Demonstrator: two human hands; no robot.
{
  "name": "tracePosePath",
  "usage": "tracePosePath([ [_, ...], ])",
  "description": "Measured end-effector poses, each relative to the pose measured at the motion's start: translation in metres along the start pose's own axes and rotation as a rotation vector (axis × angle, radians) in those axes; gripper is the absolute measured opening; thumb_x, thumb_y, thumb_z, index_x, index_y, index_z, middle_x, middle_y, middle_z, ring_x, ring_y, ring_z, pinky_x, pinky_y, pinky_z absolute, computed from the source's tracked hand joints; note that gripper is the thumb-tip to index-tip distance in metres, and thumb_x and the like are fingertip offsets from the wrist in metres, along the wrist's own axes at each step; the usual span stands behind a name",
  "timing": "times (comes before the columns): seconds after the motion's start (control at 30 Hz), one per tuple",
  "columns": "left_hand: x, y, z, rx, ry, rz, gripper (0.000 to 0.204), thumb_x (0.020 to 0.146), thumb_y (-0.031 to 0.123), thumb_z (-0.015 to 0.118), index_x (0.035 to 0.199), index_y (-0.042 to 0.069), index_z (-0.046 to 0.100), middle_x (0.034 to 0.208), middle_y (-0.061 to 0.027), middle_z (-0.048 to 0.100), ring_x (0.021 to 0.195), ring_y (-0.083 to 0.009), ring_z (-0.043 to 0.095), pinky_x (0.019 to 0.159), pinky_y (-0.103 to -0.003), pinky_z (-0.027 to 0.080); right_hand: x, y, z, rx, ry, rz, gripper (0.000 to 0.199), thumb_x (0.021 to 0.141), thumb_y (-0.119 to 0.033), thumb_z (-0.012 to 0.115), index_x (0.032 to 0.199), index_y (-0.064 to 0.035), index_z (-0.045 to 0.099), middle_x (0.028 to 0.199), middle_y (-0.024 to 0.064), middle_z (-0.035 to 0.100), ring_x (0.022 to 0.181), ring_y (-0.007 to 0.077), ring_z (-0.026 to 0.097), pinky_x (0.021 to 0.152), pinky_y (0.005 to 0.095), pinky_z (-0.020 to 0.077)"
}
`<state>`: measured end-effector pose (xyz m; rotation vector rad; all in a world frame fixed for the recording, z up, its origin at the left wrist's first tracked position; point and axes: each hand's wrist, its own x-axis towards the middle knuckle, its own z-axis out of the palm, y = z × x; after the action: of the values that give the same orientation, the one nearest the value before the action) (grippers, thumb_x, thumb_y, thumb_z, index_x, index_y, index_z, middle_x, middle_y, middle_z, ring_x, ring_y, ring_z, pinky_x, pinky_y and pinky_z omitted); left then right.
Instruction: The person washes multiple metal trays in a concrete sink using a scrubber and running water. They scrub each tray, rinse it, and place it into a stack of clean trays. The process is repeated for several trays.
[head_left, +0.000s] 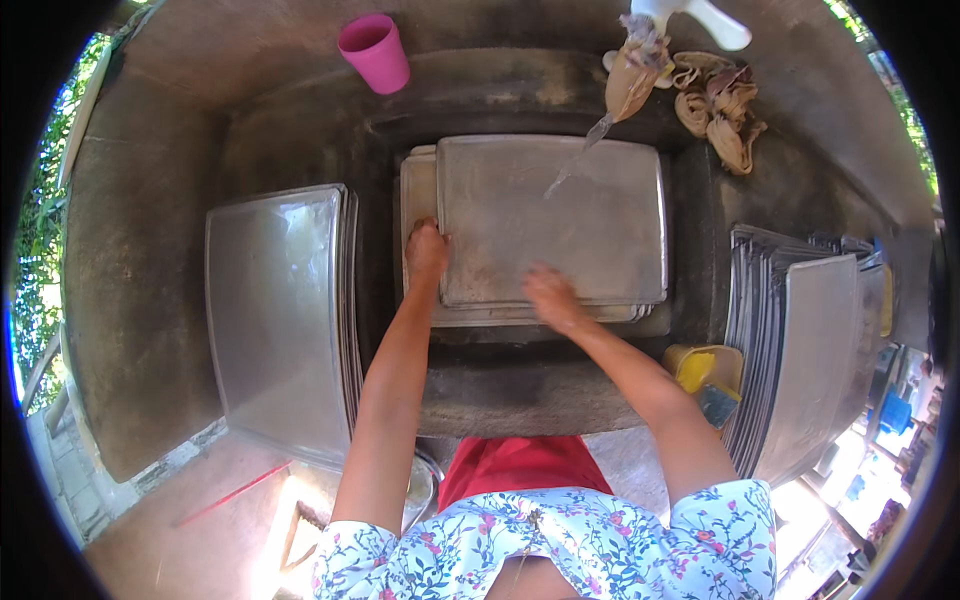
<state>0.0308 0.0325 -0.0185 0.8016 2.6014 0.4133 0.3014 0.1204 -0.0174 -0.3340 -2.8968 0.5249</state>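
A flat metal baking tray (555, 225) lies in the sink over other trays, and the tray beneath (418, 180) shows along its left side. My left hand (428, 250) is closed at the left edge of the top tray, gripping it. Over the tray's near rim is my right hand (553, 298), smeared by motion; whether its fingers hold anything does not show. Water (585, 150) streams from a cloth-wrapped tap (635, 75) onto the tray's far part.
A stack of metal trays (280, 310) stands at the left, and another stack (810, 350) leans at the right. Beside the right stack is a yellowish container (725, 365). On the far ledge are a pink cup (376, 55) and crumpled brown cloths (725, 110). The sink's near wall (520, 395) runs before me.
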Motion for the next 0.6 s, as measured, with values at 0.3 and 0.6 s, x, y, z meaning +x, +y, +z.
tracePosePath([
  [0.3, -0.017, 0.037, 0.008, -0.394, -0.074, -0.273, 0.033, 0.073, 0.028, 0.075, 0.09, 0.002, 0.063, 0.084, -0.0104, 0.062, 0.075, -0.0245, 0.06, 0.073, -0.035, 0.048, -0.039, 0.05, -0.027, -0.198, 0.273, 0.881, 0.035, 0.068, 0.0, 0.057, 0.103, -0.0023, 0.061, 0.109, 0.0155, 0.058, 0.103, 0.0327, 0.053, 0.094, 0.0383, 0.0414],
  [0.6, -0.112, 0.08, -0.148, -0.97, 0.064, 0.008, 0.01, 0.076, 0.01, 0.066, 0.073, 0.002, 0.06, 0.064, 0.0066, 0.047, 0.059, -0.0051, 0.039, 0.051, -0.025, 0.031, -0.078, 0.038, -0.085, 1.146, 0.928, 1.585, 0.029, 0.07, 0.0, 0.056, 0.097, -0.0069, 0.06, 0.077, 0.0044, 0.055, 0.058, 0.0177, 0.053, 0.045, 0.0339, 0.044],
])
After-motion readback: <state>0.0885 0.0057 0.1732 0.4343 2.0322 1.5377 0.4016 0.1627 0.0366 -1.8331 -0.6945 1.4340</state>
